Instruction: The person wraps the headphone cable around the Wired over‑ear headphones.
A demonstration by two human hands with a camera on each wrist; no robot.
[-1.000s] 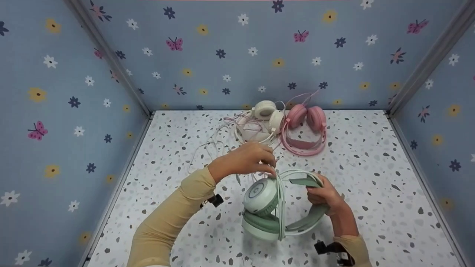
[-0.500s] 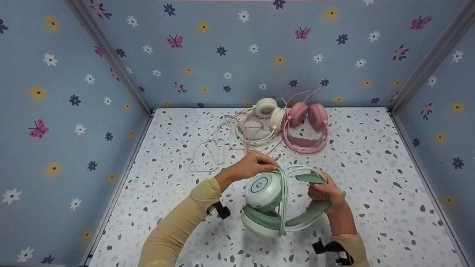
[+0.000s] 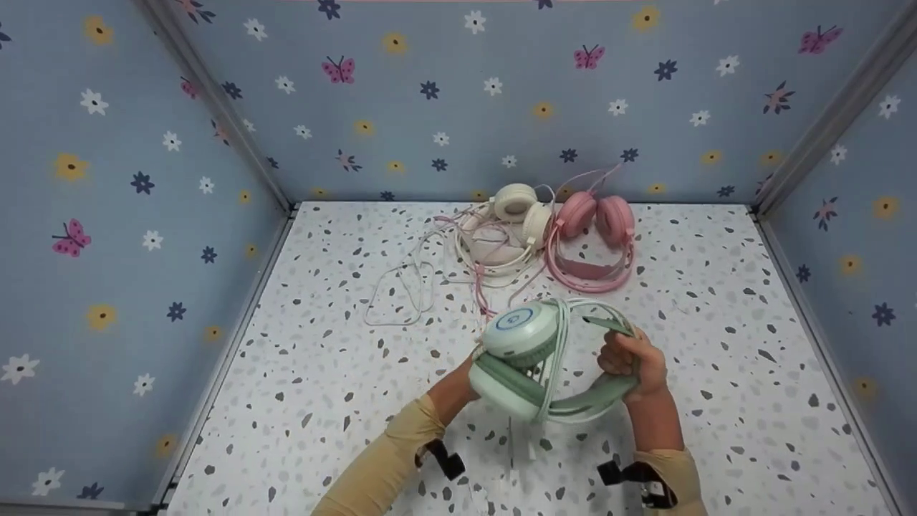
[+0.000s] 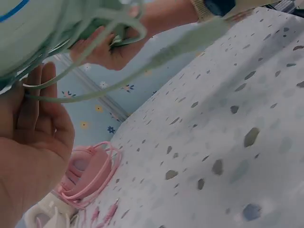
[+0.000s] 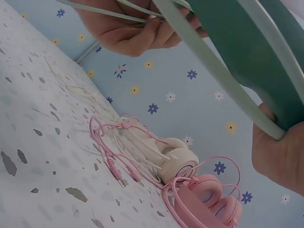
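A pair of mint-green headphones (image 3: 509,387) is held up off the table, with its own pale cable (image 3: 560,344) looped around it. My right hand (image 3: 645,362) grips the headband, fingers curled around it. At the ear cups, my left hand (image 3: 462,380) is partly hidden behind them in the head view. The left wrist view shows that left hand (image 4: 35,156) with curled fingers and strands of the cable running through them. A loose cable end with a blurred plug (image 4: 190,40) hangs below the headphones.
White headphones (image 3: 514,203) and pink headphones (image 3: 612,222) lie side by side near the back wall. Pink cable plugs (image 5: 116,172) and a white cable loop (image 3: 397,322) lie on the speckled table (image 3: 308,401). Patterned walls enclose the back and sides.
My left hand has moved down from the cable at the top of the headphones to behind the ear cups. The headphones have risen slightly in the view, still in my right hand.
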